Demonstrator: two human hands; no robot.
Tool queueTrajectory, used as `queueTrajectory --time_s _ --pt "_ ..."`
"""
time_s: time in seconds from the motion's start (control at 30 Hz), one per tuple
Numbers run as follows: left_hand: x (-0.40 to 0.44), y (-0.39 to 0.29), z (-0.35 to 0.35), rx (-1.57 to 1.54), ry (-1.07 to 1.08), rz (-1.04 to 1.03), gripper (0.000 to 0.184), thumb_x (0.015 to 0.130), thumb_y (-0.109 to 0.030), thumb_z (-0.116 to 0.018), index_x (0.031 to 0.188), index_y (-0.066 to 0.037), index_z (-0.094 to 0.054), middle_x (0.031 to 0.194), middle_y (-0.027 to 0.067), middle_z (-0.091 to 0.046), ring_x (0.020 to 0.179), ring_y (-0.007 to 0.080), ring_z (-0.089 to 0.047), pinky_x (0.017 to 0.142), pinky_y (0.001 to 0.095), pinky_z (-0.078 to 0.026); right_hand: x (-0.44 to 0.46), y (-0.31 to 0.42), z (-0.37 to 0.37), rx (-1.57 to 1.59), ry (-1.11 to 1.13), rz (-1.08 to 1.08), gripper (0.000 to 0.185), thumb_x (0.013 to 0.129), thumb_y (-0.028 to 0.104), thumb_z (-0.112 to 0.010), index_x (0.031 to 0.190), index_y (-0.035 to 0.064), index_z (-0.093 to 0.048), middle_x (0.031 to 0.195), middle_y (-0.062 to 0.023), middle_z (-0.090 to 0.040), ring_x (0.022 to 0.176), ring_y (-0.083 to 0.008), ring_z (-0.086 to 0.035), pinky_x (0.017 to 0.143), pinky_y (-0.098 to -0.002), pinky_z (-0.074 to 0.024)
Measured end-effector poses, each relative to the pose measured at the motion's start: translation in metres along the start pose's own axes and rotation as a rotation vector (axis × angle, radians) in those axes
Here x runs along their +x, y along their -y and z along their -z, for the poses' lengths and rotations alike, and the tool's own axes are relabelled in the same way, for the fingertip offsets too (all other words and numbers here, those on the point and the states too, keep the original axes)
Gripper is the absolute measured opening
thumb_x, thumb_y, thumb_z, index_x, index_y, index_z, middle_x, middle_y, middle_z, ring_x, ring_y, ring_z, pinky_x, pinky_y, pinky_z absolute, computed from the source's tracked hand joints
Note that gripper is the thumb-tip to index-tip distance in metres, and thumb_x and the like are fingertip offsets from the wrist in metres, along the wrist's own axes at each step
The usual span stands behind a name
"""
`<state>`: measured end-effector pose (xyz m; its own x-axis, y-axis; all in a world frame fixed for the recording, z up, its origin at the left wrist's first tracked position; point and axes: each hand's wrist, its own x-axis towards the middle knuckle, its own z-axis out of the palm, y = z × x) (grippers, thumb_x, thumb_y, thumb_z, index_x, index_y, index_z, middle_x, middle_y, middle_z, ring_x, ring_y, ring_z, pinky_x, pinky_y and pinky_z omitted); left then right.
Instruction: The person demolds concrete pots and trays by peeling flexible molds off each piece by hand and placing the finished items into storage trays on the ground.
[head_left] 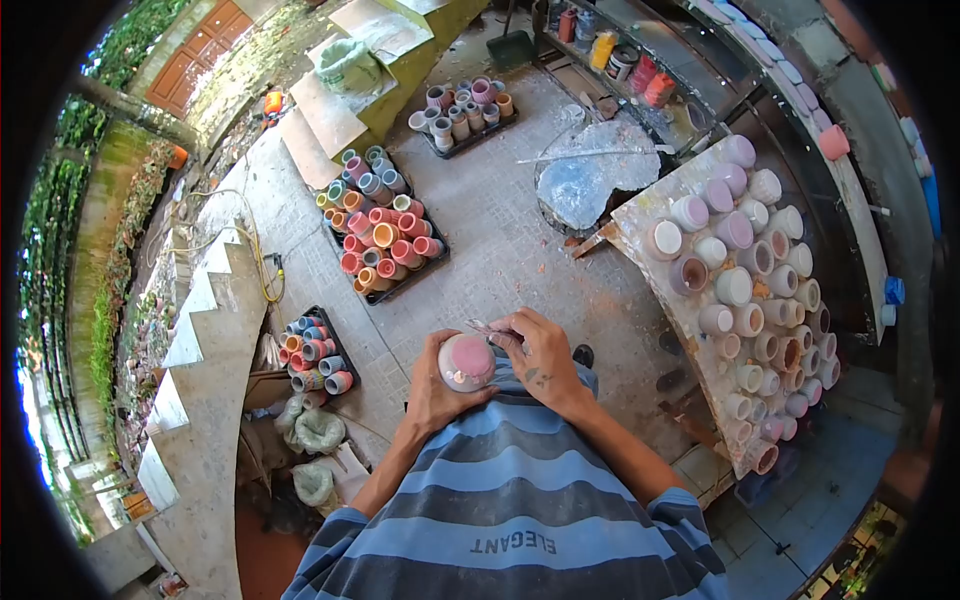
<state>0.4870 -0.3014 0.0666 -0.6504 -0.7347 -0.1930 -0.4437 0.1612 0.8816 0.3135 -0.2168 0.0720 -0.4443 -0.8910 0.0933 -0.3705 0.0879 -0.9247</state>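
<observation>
My left hand [436,385] is wrapped round a small rounded pot [467,362], pale with a pink patch on the side that faces up and a whitish mark near its lower edge. Just right of the pot, my right hand [537,358] has its fingers pinched on a thin tool [482,327], whose tip lies close to the pot's upper edge. What kind of tool it is cannot be made out. Both hands are in front of the striped shirt.
Many pots stand on a stained slanting table [640,215] at the right. Black trays [447,262] of coloured pots rest on the floor ahead and left. A paint-covered round surface [590,180] is beyond, below shelves with bottles. Concrete steps [215,340] rise at the left.
</observation>
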Motion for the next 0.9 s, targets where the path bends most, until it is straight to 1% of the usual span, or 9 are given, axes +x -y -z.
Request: queueTrajectory --time_s 0.07,0.3,0.43,0.5,0.57,0.63,0.77,0.83,0.9 --pt "0.004 0.004 -0.004 0.082 0.014 -0.013 0.084 0.058 -0.024 -0.093 0.125 -0.002 -0.047 0.107 0.02 -0.065 0.101 0.0337 -0.066 0.089 0.0413 -0.053 0.002 -0.005 -0.006 -0.032 0.015 0.034 0.012 0.083 0.0 -0.066 0.095 0.0019 -0.067 0.087 -0.0159 -0.063 0.079 -0.0364 -0.065 0.069 -0.0427 -0.0524" --pt "0.026 0.029 -0.025 0.052 0.048 0.112 0.077 0.06 -0.023 -0.089 0.122 -0.001 -0.049 0.103 0.0212 -0.068 0.095 0.0339 -0.069 0.083 0.0402 -0.056 0.001 -0.03 -0.031 -0.22 0.072 0.054 0.012 0.08 0.0 -0.063 0.092 0.0019 -0.065 0.088 -0.0174 -0.064 0.083 -0.0397 -0.063 0.073 -0.0463 -0.0526" --pt "0.025 0.033 -0.025 0.074 0.031 0.206 0.076 0.061 -0.026 -0.088 0.121 0.0 -0.049 0.102 0.0234 -0.069 0.094 0.0356 -0.069 0.082 0.0408 -0.055 -0.017 -0.026 -0.031 -0.113 0.111 0.059 0.007 0.082 -0.001 -0.063 0.088 -0.0001 -0.066 0.086 -0.0185 -0.064 0.078 -0.0387 -0.064 0.068 -0.0435 -0.0516" --pt "0.025 0.037 -0.031 0.111 0.061 0.152 0.077 0.06 -0.027 -0.088 0.121 0.0 -0.05 0.102 0.0238 -0.069 0.094 0.0366 -0.069 0.082 0.0411 -0.055 0.003 -0.037 -0.025 -0.116 -0.069 -0.013 0.005 0.08 -0.002 -0.064 0.085 -0.0006 -0.065 0.084 -0.0182 -0.064 0.077 -0.0382 -0.064 0.067 -0.0432 -0.0509" --pt "0.02 0.039 -0.028 0.172 0.099 0.113 0.077 0.059 -0.027 -0.089 0.12 0.0 -0.05 0.102 0.0241 -0.069 0.094 0.0376 -0.069 0.082 0.0414 -0.055 0.01 -0.035 -0.03 -0.103 -0.069 -0.069 0.004 0.079 -0.002 -0.065 0.083 -0.0009 -0.066 0.081 -0.0178 -0.063 0.075 -0.0374 -0.063 0.066 -0.0424 -0.0504" --pt "0.021 0.031 -0.028 0.135 0.136 0.186 0.079 0.058 -0.027 -0.089 0.121 0.0 -0.05 0.103 0.0242 -0.069 0.094 0.0392 -0.068 0.083 0.0421 -0.055 0.006 -0.034 -0.035 -0.123 0.022 0.027 0.002 0.08 -0.002 -0.065 0.081 -0.001 -0.066 0.08 -0.0174 -0.063 0.074 -0.0363 -0.063 0.066 -0.0419 -0.05" --pt "0.02 0.029 -0.026 0.05 0.161 0.2 0.078 0.058 -0.025 -0.088 0.121 0.001 -0.05 0.103 0.0239 -0.068 0.094 0.0394 -0.068 0.084 0.043 -0.055 -0.007 -0.031 -0.028 -0.1 0.066 0.042 0.007 0.08 0.005 -0.069 0.082 -0.0004 -0.064 0.081 -0.0177 -0.063 0.076 -0.0388 -0.063 0.068 -0.0442 -0.05" --pt "0.02 0.029 -0.024 0.087 0.175 0.149 0.078 0.058 -0.025 -0.088 0.12 0.001 -0.05 0.102 0.0237 -0.069 0.095 0.0391 -0.068 0.084 0.0427 -0.055 -0.009 -0.029 -0.029 -0.004 0.015 -0.07 0.006 0.08 0.004 -0.069 0.08 0.0001 -0.064 0.08 -0.0172 -0.062 0.078 -0.0384 -0.062 0.068 -0.0437 -0.05" --pt "0.023 0.03 -0.029 0.111 0.192 0.101 0.078 0.057 -0.025 -0.088 0.12 0.001 -0.05 0.102 0.0236 -0.069 0.095 0.0388 -0.068 0.084 0.0424 -0.055 0.006 -0.043 -0.03 -0.046 -0.001 -0.065 0.006 0.079 0.003 -0.069 0.08 0.0 -0.063 0.08 -0.0173 -0.062 0.078 -0.0382 -0.063 0.069 -0.0434 -0.0501"
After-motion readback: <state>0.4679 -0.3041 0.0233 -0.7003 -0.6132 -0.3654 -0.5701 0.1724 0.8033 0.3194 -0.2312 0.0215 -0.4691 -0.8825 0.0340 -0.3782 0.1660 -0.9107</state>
